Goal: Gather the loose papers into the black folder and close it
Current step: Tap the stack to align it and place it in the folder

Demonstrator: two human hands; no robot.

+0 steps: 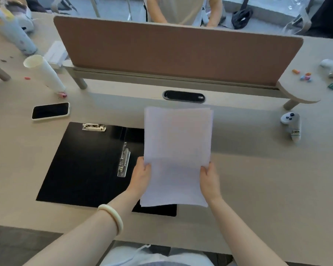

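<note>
A stack of white papers (178, 150) stands nearly upright over the right half of the black folder (85, 166). My left hand (141, 175) grips the stack's left edge and my right hand (210, 179) grips its right edge, both low on the sheets. The folder lies open and flat on the desk. A metal clip (94, 127) sits at its top left and a second metal clamp (124, 160) runs along its spine. The papers hide most of the folder's right flap.
A phone (50, 110) lies left of the folder. A rolled white sheet (44, 72) leans at the back left. A brown divider panel (173, 52) crosses the desk, a person standing behind it. A white game controller (292, 125) lies at the right, small coloured bits (306, 76) beyond it.
</note>
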